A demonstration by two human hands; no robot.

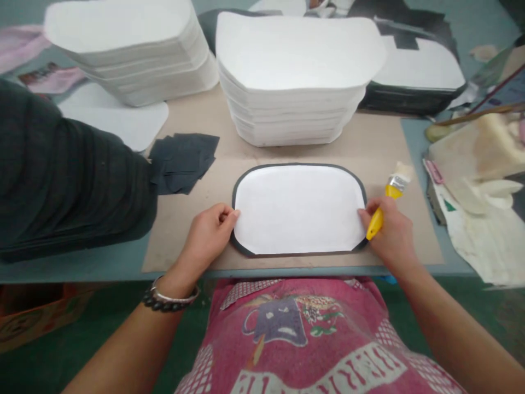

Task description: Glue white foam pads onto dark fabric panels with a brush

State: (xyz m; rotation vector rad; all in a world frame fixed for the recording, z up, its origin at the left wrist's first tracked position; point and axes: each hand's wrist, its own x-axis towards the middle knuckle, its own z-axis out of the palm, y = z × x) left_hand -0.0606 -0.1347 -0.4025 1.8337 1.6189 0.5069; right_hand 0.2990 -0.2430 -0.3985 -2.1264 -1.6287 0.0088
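My left hand (pixel 209 232) is closed, fingers curled in, at the left end of the white panel (pixel 299 209), its thumb on the rim; whether a fingertip passes beneath, I cannot tell. My right hand (pixel 391 232) grasps the brush (pixel 394 189), handle across the curled fingers and bristles pointing up and away, while its thumb tip touches the panel's right end.

The chief hazard, as I judge it, is a smear: should the right wrist roll inward, the bristles could mark the panel's face. Uneven pressure from the two thumbs might also slide the panel askew over the black sheet (pixel 240 247), which shows beneath it as a dark border.

Both lie flat on the board (pixel 180 219), which extends past the panel on every side. Left of the panel, beyond the hand, are black pieces (pixel 184 161) and, farther out, a tall black stack (pixel 77 180), which I judge could topple if knocked by an elbow. Beyond the panel stands a white stack (pixel 291 117); well to its right hangs a stained cloth (pixel 471 241).
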